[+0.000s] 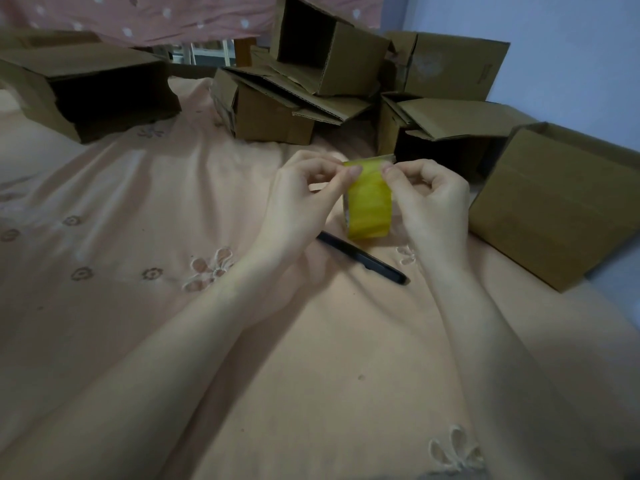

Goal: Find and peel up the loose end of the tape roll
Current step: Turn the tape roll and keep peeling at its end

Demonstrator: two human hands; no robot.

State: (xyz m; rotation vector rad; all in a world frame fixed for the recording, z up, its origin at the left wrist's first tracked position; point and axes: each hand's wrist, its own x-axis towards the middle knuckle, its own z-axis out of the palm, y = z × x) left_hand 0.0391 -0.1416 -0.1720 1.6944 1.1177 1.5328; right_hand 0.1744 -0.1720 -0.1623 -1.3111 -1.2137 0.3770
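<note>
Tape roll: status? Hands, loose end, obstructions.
Left hand and right hand pinch tape roll at top. Loose end not visibly lifted. Black pen below; nothing blocking.

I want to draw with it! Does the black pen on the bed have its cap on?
Cannot tell. The black pen lies flat on the pink bedsheet, partly hidden under the left hand, and looks too dark to show a cap.

Both bare forearms reached forward from the lower edge of the view and converged, wrists slightly raised. The left hand (294,199) had its fingers curled inward, thumb and forefinger tips pinched together at the upper left corner of the tape roll (370,206). The right hand (433,202) mirrored it, fingers curled, its thumb and forefinger forming a grip on the upper right corner.
</note>
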